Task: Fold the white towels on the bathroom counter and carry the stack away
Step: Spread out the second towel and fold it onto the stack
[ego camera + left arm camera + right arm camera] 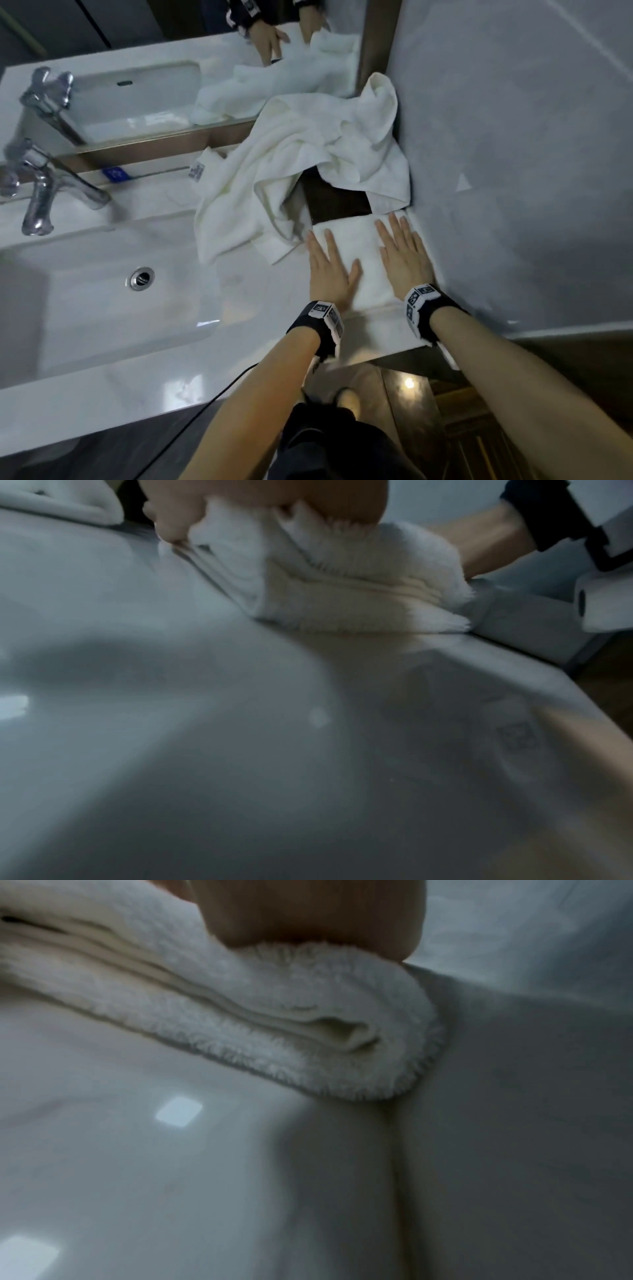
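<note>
at the left end of the surface [102, 370] the sink [85, 291] sits below a chrome tap [44, 192]. toward the back right corner, a heap of unfolded white towels [291, 164] lies crumpled against the wall. just in front of it, near the front right corner, the folded towel [363, 253] lies flat. the left hand [329, 270] presses its left side, fingers straight and spread wide. the right hand [404, 257] presses its right side, likewise flat and holding nothing.
</note>
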### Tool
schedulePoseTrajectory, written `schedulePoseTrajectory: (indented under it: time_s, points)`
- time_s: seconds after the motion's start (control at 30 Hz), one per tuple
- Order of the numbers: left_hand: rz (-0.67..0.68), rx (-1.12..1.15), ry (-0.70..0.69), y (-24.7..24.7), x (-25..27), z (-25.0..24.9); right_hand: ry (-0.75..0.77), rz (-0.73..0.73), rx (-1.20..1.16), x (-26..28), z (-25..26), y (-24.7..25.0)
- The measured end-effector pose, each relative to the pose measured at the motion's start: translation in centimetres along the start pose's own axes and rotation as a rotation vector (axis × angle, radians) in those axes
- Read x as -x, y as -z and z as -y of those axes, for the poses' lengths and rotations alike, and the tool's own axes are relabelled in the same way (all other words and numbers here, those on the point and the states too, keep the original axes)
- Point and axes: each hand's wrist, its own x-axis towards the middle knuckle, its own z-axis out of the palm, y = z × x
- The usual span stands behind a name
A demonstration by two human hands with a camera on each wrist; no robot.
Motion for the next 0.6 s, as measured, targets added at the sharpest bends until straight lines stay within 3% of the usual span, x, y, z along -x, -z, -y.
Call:
schedulePoseTrajectory:
  time_s: [0.17, 0.37, 0.43, 0.6]
  points:
    - [-0.041, 0.013, -0.017, -0.2, 0.0, -0.1, 0.022, -0.009, 0.002, -0.5, 0.0, -0.2]
    - [0.026, -0.05, -0.022, 0.9, 0.7, 0.0, -0.031, 0.017, -0.02, -0.3, 1.2, 1.0]
    - [0.036, -0.157, -0.032, 2.3, 0.1, 0.6, -0.111, -0.061, -0.149, -0.8, 2.3, 1.8]
    - [-0.193, -0.258, -0.118, 8.2, -3.9, 1.4, -0.315, -0.384, -0.512, -3.8, 4.3, 5.2]
